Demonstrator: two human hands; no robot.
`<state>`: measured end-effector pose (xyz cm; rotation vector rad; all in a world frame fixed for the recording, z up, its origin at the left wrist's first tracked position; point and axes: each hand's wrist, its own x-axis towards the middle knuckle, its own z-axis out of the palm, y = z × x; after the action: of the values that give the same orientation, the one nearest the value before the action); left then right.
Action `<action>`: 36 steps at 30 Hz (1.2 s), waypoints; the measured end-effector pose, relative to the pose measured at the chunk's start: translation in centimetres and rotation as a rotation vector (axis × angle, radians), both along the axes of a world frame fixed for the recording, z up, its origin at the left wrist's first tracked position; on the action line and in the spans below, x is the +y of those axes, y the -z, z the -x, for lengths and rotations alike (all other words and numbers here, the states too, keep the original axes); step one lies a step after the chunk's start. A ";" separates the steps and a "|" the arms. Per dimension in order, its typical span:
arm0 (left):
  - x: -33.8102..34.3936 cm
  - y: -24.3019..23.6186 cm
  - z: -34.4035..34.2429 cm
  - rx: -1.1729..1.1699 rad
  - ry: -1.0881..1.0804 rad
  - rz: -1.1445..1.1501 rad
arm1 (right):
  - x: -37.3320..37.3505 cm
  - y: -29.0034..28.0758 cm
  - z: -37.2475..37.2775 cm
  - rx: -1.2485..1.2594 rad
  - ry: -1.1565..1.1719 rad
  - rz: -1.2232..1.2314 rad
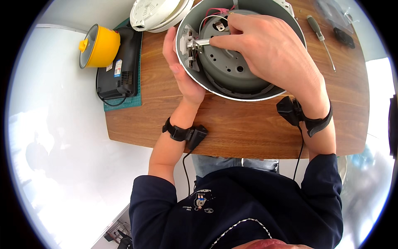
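On worktop (232,133), bracing cooker housing (215,89) with open left fingers (168,50), touching lever (202,42) with right fingers (226,42) of unclear grip, risking bending if forced.

My left hand (188,85) is up in the top half of the frame, left of centre, its fingers (169,47) pointing upward and partly hidden. My left forearm (166,147) slants up and rightward to it. My right hand (273,50), back uppermost, reaches leftward near the top, one digit (228,42) stretched out; my right forearm (322,139) rises below.
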<state>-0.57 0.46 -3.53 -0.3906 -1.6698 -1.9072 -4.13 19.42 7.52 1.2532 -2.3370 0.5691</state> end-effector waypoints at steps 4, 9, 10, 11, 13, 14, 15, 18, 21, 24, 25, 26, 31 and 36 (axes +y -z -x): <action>-0.1 -0.6 0.2 -0.026 0.027 0.025 | 0.0 0.1 0.0 0.011 -0.005 0.002; -0.4 -0.3 1.0 -0.026 -0.051 0.028 | -0.1 0.1 -0.1 0.013 0.009 -0.028; -0.4 -0.3 1.1 -0.022 -0.061 0.024 | -0.1 0.1 -0.1 0.015 0.014 -0.031; -0.3 -0.3 1.2 -0.019 -0.071 0.020 | -0.1 0.2 -0.1 0.016 0.019 -0.034; -0.5 -0.2 1.4 -0.008 -0.085 0.032 | -0.1 0.1 -0.2 0.026 0.018 -0.036; -0.7 -0.1 1.5 -0.001 -0.088 0.049 | -0.1 0.1 -0.2 0.031 0.017 -0.038; -0.9 0.0 1.5 0.006 -0.091 0.066 | -0.1 0.1 -0.2 0.029 0.016 -0.035; -1.2 0.1 1.9 0.043 -0.099 0.108 | -0.1 0.1 -0.1 0.024 0.012 -0.029; -1.2 0.1 1.9 0.081 -0.102 0.037 | -0.1 0.2 0.1 0.023 0.005 -0.029; -0.9 0.0 1.8 0.051 -0.109 -0.008 | -0.2 0.2 0.1 0.021 -0.009 -0.019; -0.9 0.0 1.8 0.053 -0.109 -0.020 | -0.3 0.2 0.0 0.011 -0.020 -0.006; -0.9 -0.1 1.8 0.056 -0.109 -0.033 | -0.4 0.2 0.0 0.001 -0.031 0.007; -0.8 -0.4 1.6 0.037 -0.115 -0.063 | 0.6 -0.5 0.6 -0.070 -0.111 -0.040; -1.5 -0.7 1.7 0.037 -0.145 0.021 | 0.7 -1.4 0.2 -0.133 -0.108 -0.079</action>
<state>-2.22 -1.00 -2.82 -0.3025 -1.6493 -1.7686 -4.29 20.13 8.93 1.4248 -2.4328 0.6179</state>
